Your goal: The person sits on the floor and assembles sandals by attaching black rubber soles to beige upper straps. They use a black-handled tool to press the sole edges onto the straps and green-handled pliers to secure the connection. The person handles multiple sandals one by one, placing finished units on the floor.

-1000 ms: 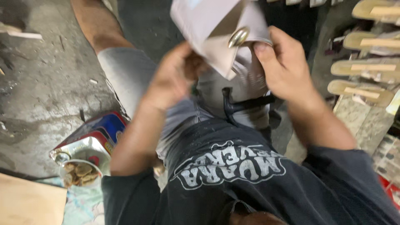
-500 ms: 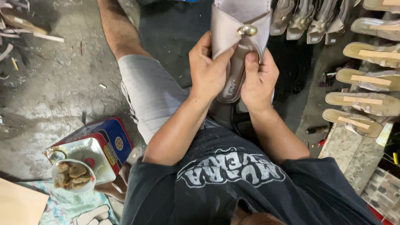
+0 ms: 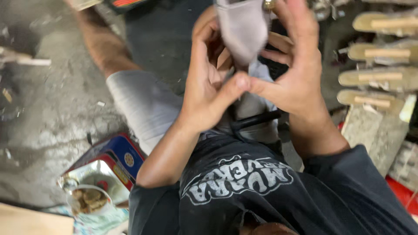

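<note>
on a gritty concrete floor, left hand and right hand pinch a grey shoe upper above the lap — thumbs touching — a loose pinch could let it slip.

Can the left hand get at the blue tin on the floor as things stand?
Probably yes. The tin lies open on the floor beside the left knee with nothing over it, but the left hand is now pinching the grey upper.

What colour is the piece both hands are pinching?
Pale grey-beige upper piece, shown best in the head view.
</note>
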